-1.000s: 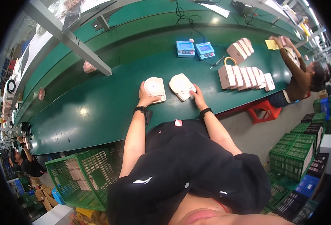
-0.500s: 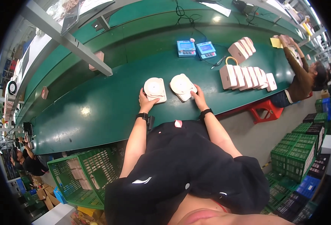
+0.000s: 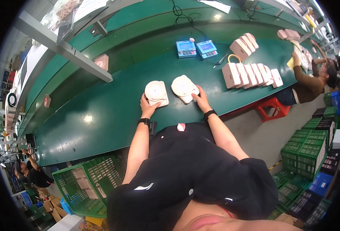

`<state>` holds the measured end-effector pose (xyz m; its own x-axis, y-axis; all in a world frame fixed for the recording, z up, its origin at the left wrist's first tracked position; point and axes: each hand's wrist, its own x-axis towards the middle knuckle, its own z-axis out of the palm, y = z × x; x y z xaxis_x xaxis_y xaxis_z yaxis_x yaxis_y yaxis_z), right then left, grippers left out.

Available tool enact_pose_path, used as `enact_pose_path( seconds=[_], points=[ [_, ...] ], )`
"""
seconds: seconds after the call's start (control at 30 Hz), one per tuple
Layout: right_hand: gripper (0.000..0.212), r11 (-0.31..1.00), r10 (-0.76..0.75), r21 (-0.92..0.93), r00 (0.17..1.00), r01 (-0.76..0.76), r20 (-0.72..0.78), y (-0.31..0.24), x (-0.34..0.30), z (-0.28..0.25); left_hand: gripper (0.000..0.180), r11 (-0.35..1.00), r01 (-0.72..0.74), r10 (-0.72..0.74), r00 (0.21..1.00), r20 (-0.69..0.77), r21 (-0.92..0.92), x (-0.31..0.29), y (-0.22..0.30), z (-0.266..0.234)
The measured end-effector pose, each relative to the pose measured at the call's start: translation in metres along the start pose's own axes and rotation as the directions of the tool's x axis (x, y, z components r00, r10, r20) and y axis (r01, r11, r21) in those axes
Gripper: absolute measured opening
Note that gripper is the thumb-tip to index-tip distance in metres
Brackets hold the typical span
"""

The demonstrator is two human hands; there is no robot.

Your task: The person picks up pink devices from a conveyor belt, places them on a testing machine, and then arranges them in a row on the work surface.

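Note:
On the green table (image 3: 112,111) in front of me are two cream-white devices, each a flat rounded-square body with a round disc on its face. My left hand (image 3: 148,107) grips the left device (image 3: 155,91) along its left side and near edge, the thumb lying on its lower face. The right device (image 3: 183,87) sits slightly turned, and my right hand (image 3: 202,99) clasps its right lower corner, thumb on top. A small gap separates the two. Fingers under and behind both devices are partly hidden.
Two blue box-shaped meters (image 3: 186,49) with screens and cables stand beyond the devices. To the right stand a row of pale pink devices (image 3: 241,75) and a smaller group (image 3: 244,46). A grey metal beam (image 3: 71,56) hangs at left. A co-worker (image 3: 309,82) sits far right, near a red stool (image 3: 270,109).
The whole view has shifted slightly, table items appearing a little further left. Both hands keep their hold on the two devices. The co-worker at right has moved their arms.

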<state>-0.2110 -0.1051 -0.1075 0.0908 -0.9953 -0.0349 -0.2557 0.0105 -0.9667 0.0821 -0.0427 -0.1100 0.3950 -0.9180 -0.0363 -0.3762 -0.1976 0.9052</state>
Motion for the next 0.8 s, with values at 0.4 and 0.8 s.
enact_pose_path(
  seconds=[0.4,0.8],
  points=[
    [0.055,1.000,-0.006,-0.011,1.000,0.006,0.009,0.000,0.005,-0.001,0.093,0.997,0.046,-0.049,0.998,0.046,0.067,0.004,0.002,-0.002],
    [0.070,0.998,0.012,-0.069,1.000,-0.010,0.023,-0.008,-0.002,-0.002,0.087,0.995,0.033,-0.041,0.996,0.079,0.094,0.001,-0.003,-0.004]
  ],
)
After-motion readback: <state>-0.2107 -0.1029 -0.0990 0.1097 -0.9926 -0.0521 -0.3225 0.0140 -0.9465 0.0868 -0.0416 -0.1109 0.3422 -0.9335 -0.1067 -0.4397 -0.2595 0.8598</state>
